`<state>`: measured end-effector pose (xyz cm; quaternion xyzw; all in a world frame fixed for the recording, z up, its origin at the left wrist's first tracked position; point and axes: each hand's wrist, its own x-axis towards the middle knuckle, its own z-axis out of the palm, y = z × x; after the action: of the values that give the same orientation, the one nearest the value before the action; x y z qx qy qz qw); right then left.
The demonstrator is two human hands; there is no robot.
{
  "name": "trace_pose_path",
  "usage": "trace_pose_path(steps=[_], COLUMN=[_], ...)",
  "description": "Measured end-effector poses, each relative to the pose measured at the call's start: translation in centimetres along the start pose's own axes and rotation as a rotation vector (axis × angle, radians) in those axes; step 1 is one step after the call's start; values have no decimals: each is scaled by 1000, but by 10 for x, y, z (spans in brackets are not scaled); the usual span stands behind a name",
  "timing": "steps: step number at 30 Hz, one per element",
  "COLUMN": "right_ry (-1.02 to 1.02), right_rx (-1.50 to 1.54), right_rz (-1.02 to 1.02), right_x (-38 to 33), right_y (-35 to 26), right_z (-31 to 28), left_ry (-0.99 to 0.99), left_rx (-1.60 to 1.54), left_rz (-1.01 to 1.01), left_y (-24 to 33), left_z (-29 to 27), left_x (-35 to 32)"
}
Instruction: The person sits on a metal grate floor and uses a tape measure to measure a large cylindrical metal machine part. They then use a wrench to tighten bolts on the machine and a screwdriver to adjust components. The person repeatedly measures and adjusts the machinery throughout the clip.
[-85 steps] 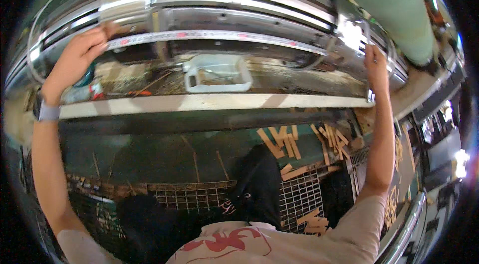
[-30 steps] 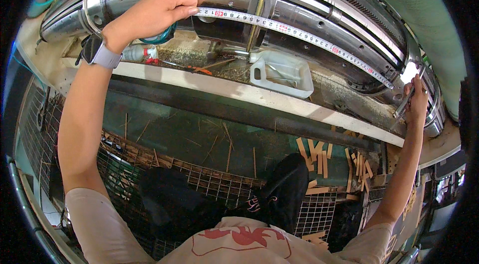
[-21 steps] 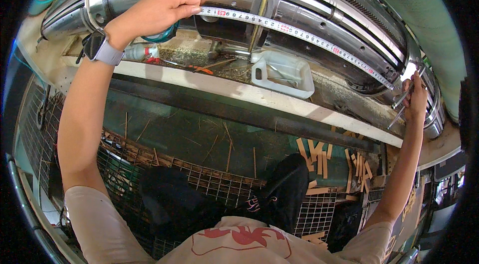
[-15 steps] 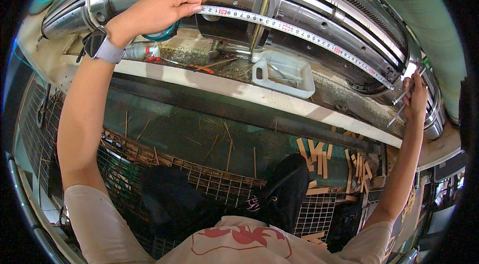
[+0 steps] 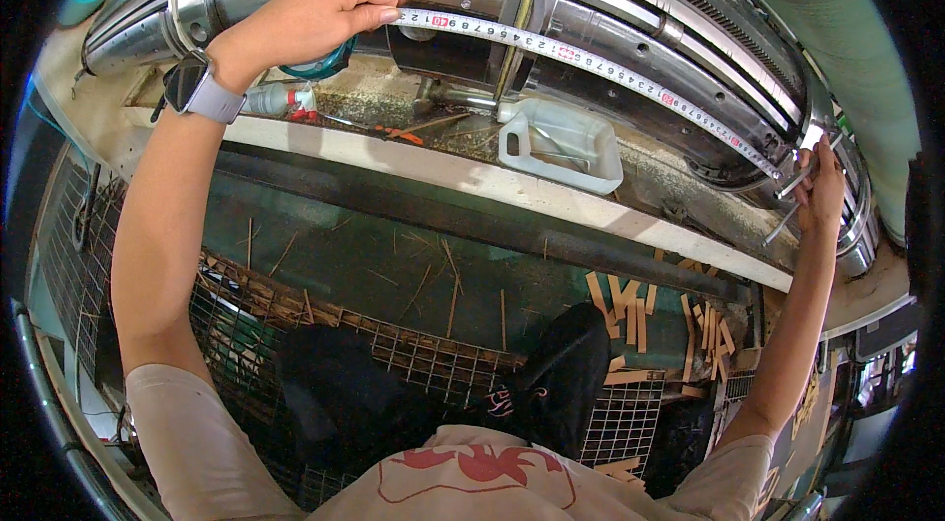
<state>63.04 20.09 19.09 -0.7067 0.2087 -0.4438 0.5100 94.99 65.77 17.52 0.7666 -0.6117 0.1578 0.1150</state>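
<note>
A white tape measure (image 5: 630, 80) with black and red markings is stretched along the front of a shiny metal machine (image 5: 600, 24). My left hand (image 5: 313, 21), wearing a grey-strapped watch (image 5: 205, 93) at its wrist, pinches the tape's left part between thumb and finger. At the far right, my right hand (image 5: 825, 188) is closed around thin metal rods (image 5: 785, 224), perhaps hex keys. The tape's right end lies against the machine beside those fingers; whether they also grip it is hidden.
Below the tape, a cut-open white plastic jug (image 5: 559, 149) sits on the machine's ledge, with a clear red-capped bottle (image 5: 268, 100) farther left. A cream rail (image 5: 413, 159) runs along the front. Wood strips (image 5: 630, 309) lie on the floor by wire grating (image 5: 620, 423).
Almost nothing differs. My right hand and its rods have shifted very slightly; my left hand keeps its pinch on the tape in the same place.
</note>
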Motion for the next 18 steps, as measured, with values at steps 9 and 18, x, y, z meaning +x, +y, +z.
trace_pose_path(steps=[9,18], right_ry=[41,-6], right_rx=[65,104], right_rz=[12,25], right_x=[-1,9], right_y=[-1,7], right_z=[6,-4], left_ry=[67,91], left_rx=[-32,-55], left_rz=[27,29], left_y=[4,2], left_z=[2,4], left_x=[1,1])
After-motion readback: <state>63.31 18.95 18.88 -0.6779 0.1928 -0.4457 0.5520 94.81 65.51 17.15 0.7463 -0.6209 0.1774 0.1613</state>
